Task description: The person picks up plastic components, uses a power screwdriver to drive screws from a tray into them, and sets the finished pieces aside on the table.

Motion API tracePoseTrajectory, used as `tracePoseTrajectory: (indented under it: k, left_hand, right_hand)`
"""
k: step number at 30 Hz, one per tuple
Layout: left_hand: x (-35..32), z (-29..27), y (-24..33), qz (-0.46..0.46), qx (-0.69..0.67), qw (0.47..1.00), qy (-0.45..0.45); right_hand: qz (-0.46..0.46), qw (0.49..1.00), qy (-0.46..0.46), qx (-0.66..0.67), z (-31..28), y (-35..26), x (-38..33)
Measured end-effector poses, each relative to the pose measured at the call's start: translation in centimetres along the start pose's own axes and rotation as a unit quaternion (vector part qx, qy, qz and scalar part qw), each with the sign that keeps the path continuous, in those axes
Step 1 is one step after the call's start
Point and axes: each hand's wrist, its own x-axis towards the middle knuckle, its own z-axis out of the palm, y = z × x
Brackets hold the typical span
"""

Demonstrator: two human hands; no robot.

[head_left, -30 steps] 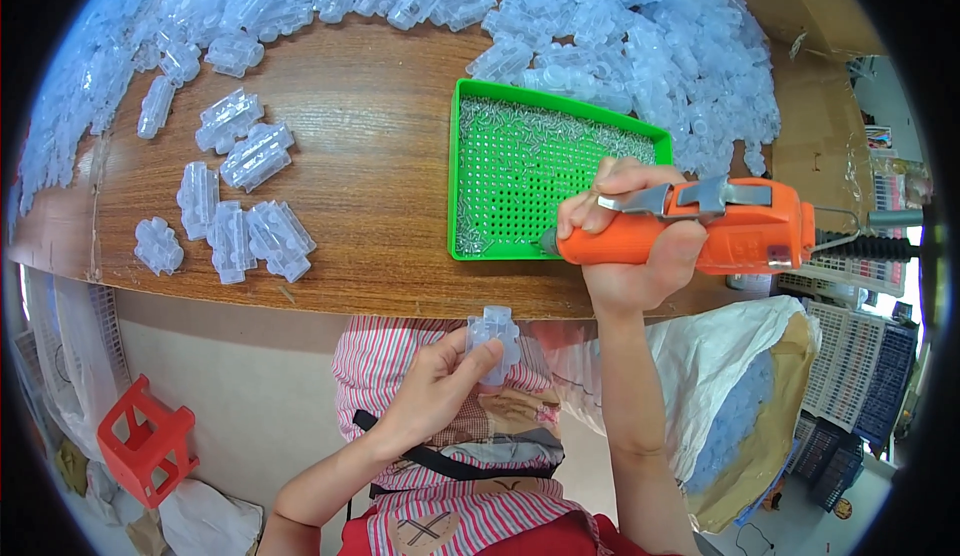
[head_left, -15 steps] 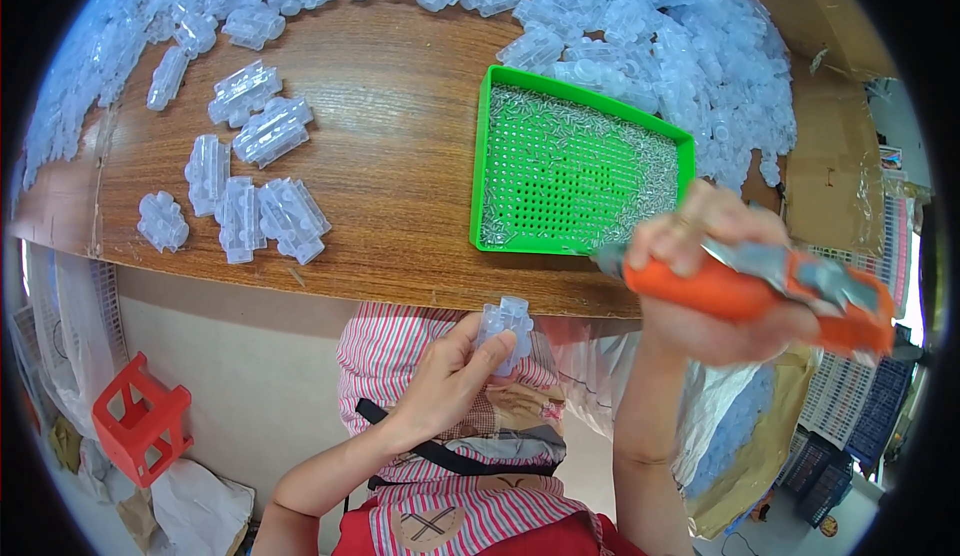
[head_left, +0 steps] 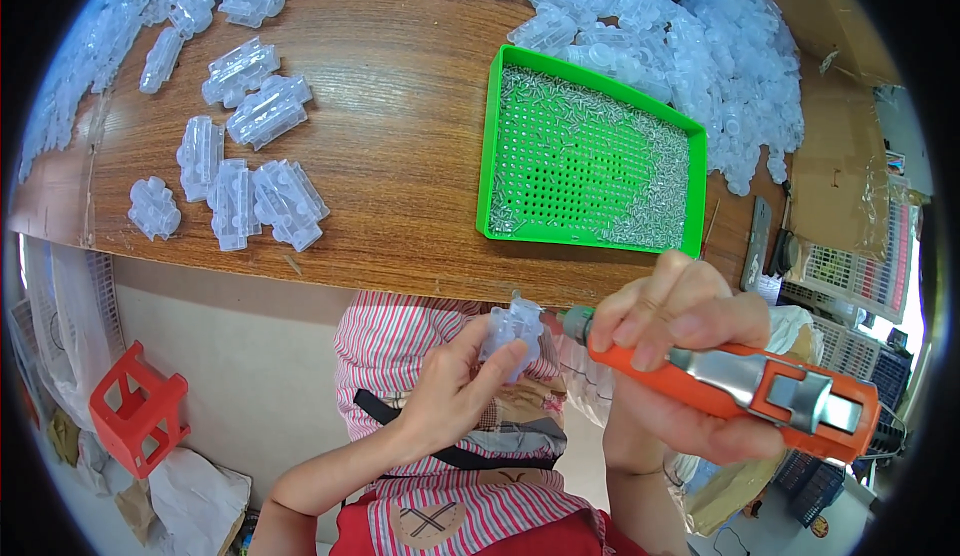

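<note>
Head view: nearside of a green rectangular plastic tray (head_left: 493, 146), the left hand (head_left: 450, 381) grips a translucent lobed plastic piece (head_left: 511, 330); the right hand (head_left: 690, 351) grips an orange-and-silver power driver (head_left: 722, 381), best aimed squarely.

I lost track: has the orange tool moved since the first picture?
Yes: against the table, the orange tool has moved toward the person, from the green tray to beside the clear part in the left hand.
</note>
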Motion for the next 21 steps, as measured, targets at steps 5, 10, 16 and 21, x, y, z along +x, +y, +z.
tracePoseTrajectory:
  k: [5,10,16,21]
  left_hand:
    - [0.3,-0.1,-0.5,-0.004,0.005,1.0,-0.008]
    - [0.7,0.5,-0.5,-0.039,-0.064,0.997,-0.01]
    - [0.5,0.7,0.2,-0.06,-0.086,0.994,0.003]
    - [0.6,0.5,-0.2,-0.055,-0.085,0.995,0.01]
  right_hand:
    - [-0.007,0.998,0.049,0.04,0.0,-0.2,-0.5]
    - [0.007,0.999,0.041,-0.021,0.1,-0.4,-0.6]
    - [0.003,1.0,0.014,-0.006,-0.3,0.4,-0.8]
    - [-0.002,1.0,-0.007,-0.011,-0.3,1.2,-0.9]
